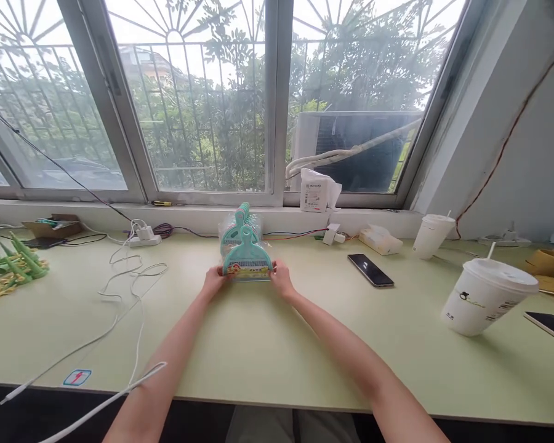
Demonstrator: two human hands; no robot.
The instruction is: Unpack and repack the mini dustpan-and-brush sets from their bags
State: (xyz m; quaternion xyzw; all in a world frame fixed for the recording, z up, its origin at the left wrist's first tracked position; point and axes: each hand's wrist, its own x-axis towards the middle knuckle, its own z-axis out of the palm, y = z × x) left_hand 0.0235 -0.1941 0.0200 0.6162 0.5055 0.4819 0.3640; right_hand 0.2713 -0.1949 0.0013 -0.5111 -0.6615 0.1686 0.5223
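A small teal dustpan set (247,258) in clear packaging, with a printed label along its lower part, stands upright at the far middle of the table. My left hand (213,282) is closed on its left edge, and my right hand (281,280) grips the right edge. Right behind it is a row of several similar teal dustpan sets (238,226), also bagged in clear plastic, with their handles lined up one behind another. The front set hides much of that row. Some of my fingertips are out of sight behind the packaging.
White cables (141,289) sprawl left of my arms, one crossing my left forearm. A black phone (370,271) lies to the right, with white lidded cups (489,295) beyond it. Green plastic-looking pieces (21,261) sit far left. A tissue pack (314,191) stands on the windowsill.
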